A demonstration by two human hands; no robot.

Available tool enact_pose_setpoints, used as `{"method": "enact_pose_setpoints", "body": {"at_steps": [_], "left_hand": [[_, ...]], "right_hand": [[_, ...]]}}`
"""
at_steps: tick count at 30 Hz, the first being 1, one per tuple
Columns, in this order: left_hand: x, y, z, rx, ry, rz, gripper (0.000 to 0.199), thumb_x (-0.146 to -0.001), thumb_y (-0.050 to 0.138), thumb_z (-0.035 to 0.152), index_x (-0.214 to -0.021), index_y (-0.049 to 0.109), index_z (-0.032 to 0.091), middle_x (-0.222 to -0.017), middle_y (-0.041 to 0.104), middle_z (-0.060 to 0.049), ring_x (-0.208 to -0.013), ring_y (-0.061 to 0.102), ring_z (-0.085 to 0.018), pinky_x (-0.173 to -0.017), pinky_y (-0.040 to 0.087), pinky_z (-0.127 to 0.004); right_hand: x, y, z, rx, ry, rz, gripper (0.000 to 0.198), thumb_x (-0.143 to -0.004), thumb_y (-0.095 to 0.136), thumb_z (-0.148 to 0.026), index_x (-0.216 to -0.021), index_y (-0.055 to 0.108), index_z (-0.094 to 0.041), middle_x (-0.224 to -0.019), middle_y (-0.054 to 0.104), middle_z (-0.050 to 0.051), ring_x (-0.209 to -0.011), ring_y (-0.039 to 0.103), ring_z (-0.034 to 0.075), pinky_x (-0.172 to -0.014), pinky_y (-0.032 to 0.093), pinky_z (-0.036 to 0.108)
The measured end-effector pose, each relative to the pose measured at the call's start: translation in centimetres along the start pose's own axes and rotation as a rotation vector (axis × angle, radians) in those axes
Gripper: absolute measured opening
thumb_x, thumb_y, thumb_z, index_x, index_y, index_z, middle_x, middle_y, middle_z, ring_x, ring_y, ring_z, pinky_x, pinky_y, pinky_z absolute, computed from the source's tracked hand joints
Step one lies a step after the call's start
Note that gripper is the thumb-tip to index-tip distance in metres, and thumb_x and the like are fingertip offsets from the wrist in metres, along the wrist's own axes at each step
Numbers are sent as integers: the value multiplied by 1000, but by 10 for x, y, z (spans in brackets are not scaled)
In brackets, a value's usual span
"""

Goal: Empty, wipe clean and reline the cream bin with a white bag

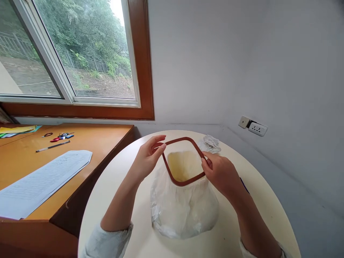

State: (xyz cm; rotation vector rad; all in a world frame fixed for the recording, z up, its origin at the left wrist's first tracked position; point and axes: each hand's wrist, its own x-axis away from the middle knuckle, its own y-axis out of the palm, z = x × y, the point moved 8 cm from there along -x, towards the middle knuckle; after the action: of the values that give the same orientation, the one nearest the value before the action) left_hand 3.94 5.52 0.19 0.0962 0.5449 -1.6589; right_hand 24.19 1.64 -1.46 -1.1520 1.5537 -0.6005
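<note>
Both hands are on a brown rounded-square ring (183, 183), tilted over the mouth of a bin. My left hand (147, 156) pinches its upper left corner between thumb and fingers. At its right corner, my right hand (221, 173) is closed round the rim. Below the ring, a white plastic bag (185, 211) drapes over the outside of the bin and spreads onto the table. The yellowish inside of the lined bin (181, 163) shows through the ring. The bag hides the bin's outer walls.
A crumpled white plastic bag (210, 143) lies behind the bin on the round cream table (107, 200). At left, a wooden desk (110, 138) holds papers (48, 179), a pen (53, 146) and keys (63, 136). Wall sockets (257, 128) are at right.
</note>
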Motion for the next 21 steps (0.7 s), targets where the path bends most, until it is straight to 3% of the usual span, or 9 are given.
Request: {"method": "enact_pose_setpoints", "body": {"at_steps": [7, 13, 17, 21], "left_hand": [[5, 24, -10, -151, 20, -248, 59, -80, 55, 43, -133, 35, 26, -142, 34, -6, -130, 31, -22, -107, 30, -38], [13, 34, -8, -284, 15, -471, 81, -68, 67, 46, -136, 27, 33, -145, 27, -2, -132, 27, -23, -106, 30, -38], [18, 37, -6, -314, 43, -569, 87, -64, 69, 47, -137, 23, 34, -144, 28, -3, -131, 27, -25, -104, 32, -39], [19, 37, -7, -334, 47, -585, 87, -64, 69, 47, -137, 22, 36, -143, 30, -3, -130, 27, -26, -103, 32, -40]], "right_hand": [[2, 2, 1, -4, 81, -148, 32, -78, 37, -17, -105, 54, -22, -57, 46, -3, -50, 39, 12, -50, 24, 23], [5, 5, 2, -53, 96, -250, 16, -75, 36, -15, -76, 51, -22, -54, 43, -4, -50, 36, 11, -48, 23, 22], [6, 9, 4, -59, 92, -291, 15, -76, 37, -16, -76, 51, -21, -56, 46, -3, -53, 39, 12, -50, 23, 23], [7, 11, 3, -24, 85, -310, 15, -77, 37, -16, -76, 51, -20, -59, 50, -2, -55, 41, 12, -50, 22, 24]]}}
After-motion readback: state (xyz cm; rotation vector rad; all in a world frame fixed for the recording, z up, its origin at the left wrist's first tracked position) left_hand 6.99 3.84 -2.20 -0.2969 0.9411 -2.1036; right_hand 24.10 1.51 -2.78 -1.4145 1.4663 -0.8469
